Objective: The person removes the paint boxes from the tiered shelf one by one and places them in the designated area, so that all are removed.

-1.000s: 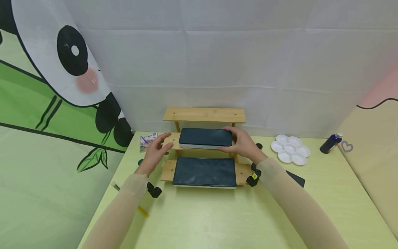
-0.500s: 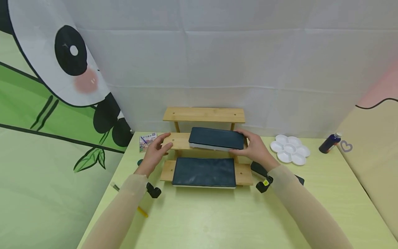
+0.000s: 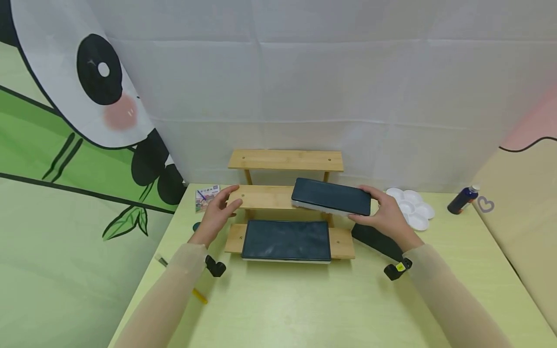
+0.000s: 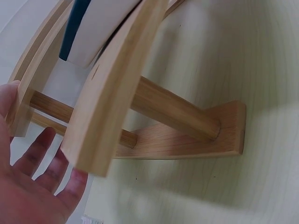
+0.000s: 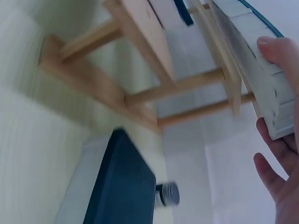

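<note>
My right hand (image 3: 383, 215) grips the right end of a flat oblong case (image 3: 330, 195) with a dark blue top and ridged white sides (image 5: 275, 88). The case is tilted to the right, its left part over the middle step of a three-tier wooden rack (image 3: 265, 197) and its right part beyond that step. My left hand (image 3: 215, 212) holds the left end of the middle step between thumb and fingers; in the left wrist view some fingers (image 4: 37, 154) stand off the wood. A second, larger blue-topped case (image 3: 285, 240) lies on the lowest step.
Below my right forearm lies another dark case (image 3: 377, 241). A white flower-shaped palette (image 3: 417, 208) and a dark blue bottle (image 3: 463, 200) stand at the right. A printed card (image 3: 206, 197) and a yellow-handled brush (image 3: 199, 296) lie at the left.
My right hand has carried the smaller case to the right along the middle step, uncovering most of that step, and the case has turned slightly. My left hand has stayed in place.
</note>
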A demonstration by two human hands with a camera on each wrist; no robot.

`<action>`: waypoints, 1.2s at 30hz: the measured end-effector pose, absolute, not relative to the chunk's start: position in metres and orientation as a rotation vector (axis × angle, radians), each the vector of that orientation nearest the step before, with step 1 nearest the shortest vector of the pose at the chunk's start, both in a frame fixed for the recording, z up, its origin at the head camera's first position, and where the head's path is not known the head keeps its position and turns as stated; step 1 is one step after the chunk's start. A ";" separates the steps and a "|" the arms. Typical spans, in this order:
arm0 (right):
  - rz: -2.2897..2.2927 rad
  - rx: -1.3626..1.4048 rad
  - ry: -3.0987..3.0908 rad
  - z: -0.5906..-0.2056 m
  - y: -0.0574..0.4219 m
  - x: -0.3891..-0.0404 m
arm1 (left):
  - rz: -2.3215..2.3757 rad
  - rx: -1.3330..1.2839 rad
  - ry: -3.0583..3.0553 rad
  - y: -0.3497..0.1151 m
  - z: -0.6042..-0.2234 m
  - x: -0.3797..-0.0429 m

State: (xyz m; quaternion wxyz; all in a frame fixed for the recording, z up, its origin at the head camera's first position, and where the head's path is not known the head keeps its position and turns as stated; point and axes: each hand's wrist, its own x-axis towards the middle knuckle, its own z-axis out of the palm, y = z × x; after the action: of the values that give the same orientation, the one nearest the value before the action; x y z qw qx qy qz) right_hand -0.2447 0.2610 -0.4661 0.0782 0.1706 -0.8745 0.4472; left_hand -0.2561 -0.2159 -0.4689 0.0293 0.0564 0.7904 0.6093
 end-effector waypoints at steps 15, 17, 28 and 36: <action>1.259 0.284 -2.613 -0.478 0.329 -0.210 | 1.880 0.179 2.434 -0.216 -0.471 -0.256; 1.246 0.228 -2.635 -0.480 0.339 -0.203 | 1.871 0.185 2.443 -0.216 -0.471 -0.256; 1.237 -0.005 -2.646 -0.495 0.403 -0.178 | 1.869 0.179 2.452 -0.212 -0.469 -0.258; 1.107 -0.164 -2.688 -0.517 0.449 -0.163 | 1.871 0.169 2.482 -0.218 -0.495 -0.274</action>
State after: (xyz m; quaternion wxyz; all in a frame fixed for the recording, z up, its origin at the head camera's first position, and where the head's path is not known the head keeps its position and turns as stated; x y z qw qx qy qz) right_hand -0.1634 0.4486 -0.5172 0.1146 -0.0559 -0.9172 0.3776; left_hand -0.2742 -0.2177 -0.4949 0.0142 0.0544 0.7972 0.6011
